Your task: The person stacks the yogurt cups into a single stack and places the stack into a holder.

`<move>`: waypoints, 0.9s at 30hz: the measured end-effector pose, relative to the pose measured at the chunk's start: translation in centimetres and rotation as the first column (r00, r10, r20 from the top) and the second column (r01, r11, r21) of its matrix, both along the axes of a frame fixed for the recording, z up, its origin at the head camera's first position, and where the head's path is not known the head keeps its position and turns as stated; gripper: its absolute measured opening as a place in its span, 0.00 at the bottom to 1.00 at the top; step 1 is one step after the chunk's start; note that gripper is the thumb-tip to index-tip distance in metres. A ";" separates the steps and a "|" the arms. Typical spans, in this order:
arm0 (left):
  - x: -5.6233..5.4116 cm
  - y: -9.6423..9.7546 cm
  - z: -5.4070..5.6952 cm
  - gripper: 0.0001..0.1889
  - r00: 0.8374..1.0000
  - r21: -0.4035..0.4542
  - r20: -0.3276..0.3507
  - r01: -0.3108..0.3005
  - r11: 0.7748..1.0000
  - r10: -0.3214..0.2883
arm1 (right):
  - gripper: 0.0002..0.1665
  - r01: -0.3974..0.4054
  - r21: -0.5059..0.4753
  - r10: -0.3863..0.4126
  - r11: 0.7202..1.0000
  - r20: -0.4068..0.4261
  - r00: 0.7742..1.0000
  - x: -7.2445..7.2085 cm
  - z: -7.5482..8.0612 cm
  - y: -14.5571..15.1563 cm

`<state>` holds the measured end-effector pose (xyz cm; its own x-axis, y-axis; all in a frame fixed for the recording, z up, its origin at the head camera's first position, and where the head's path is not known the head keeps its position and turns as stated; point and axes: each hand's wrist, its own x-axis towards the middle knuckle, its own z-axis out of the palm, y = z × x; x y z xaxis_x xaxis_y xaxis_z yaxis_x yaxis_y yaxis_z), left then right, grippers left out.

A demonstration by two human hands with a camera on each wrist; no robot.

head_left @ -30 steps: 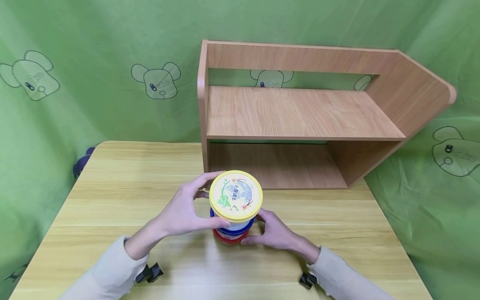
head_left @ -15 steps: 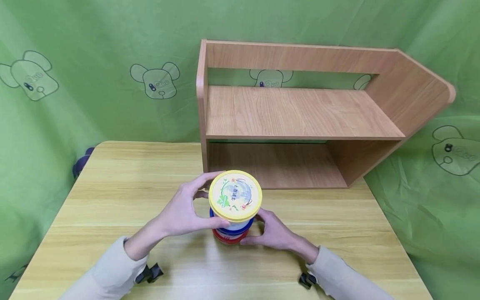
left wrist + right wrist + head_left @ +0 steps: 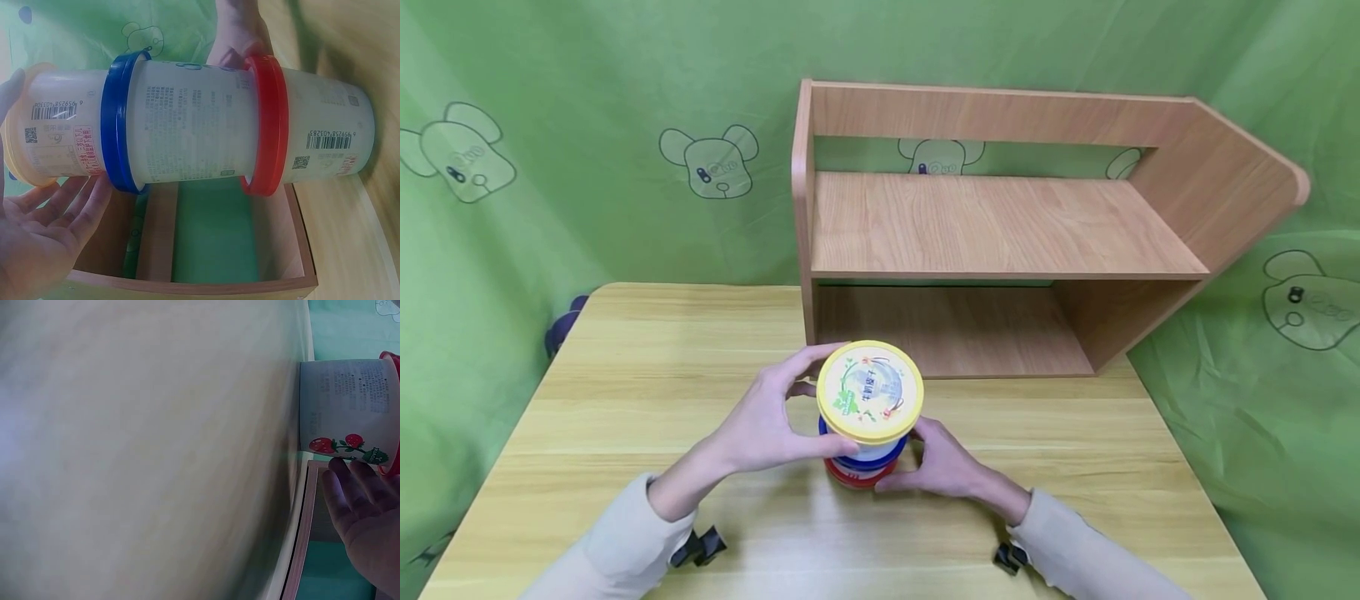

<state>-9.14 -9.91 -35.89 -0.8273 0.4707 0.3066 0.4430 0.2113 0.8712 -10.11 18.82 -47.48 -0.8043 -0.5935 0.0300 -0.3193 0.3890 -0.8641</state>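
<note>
Three white tubs stand upright, stacked on the table. The top tub has a yellow lid (image 3: pixel 870 392) with a printed picture. Under it comes a tub with a blue lid (image 3: pixel 122 122), and the lowest tub (image 3: pixel 325 125) has a red lid. My left hand (image 3: pixel 763 425) grips the yellow-lidded tub from the left, thumb in front and fingers behind. Low on the right side, my right hand (image 3: pixel 947 467) curls round the red-lidded tub, its thumb at the red rim. Strawberries are printed on this bottom tub in the right wrist view; part of that hand is cut off there.
Just behind the stack stands a two-level wooden shelf (image 3: pixel 1007 225) on the table (image 3: pixel 700 350). A green curtain (image 3: pixel 625 208) with bear drawings hangs at the back and sides. Black wrist devices (image 3: pixel 698 546) sit under both sleeves.
My right hand has shifted slightly to the left against the lowest tub. The left hand and the stack stay in place.
</note>
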 end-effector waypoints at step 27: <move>-3.9 -3.0 3.2 0.25 0.944 0.297 -0.150 -0.242 0.924 0.295 | 0.52 -0.019 -0.017 0.019 1.000 -0.008 1.000 0.0 -0.1 0.0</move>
